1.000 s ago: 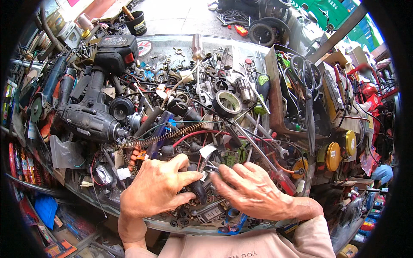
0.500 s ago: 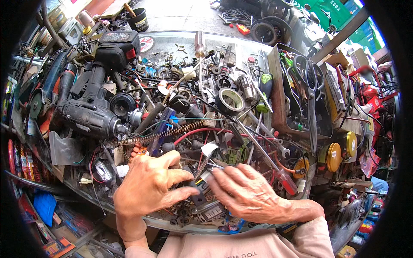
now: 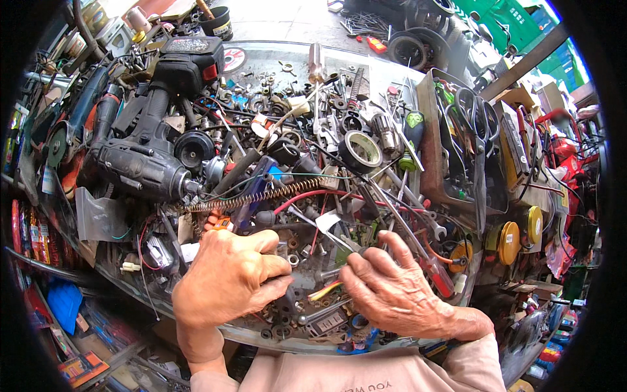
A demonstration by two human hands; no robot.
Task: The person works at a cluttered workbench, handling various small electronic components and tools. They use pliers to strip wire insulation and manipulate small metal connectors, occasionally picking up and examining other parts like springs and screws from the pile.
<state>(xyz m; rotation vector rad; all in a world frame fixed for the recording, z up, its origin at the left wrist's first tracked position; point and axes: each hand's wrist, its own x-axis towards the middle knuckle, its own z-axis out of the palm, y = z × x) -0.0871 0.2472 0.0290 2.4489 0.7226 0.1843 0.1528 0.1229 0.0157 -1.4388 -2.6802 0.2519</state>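
Nearest to me, my left hand (image 3: 225, 277) lies knuckles up on the tabletop (image 3: 261, 62), fingers curled and pressed onto a dark metal part (image 3: 297, 284) among loose nuts and washers. Just beside it, my right hand (image 3: 392, 291) has its fingertips drawn together, pinching a small metal piece (image 3: 353, 251) I cannot identify; a yellow wire (image 3: 324, 291) lies between the two hands. Beyond the hands, a long coiled spring (image 3: 261, 195) runs across the clutter, with a red wire (image 3: 307, 196) near it. Farther left sits a black cordless power tool (image 3: 147, 140). Center-right stands a roll of tape (image 3: 360, 151). At the far right, a tray (image 3: 431, 170) holds scissors (image 3: 480, 137).
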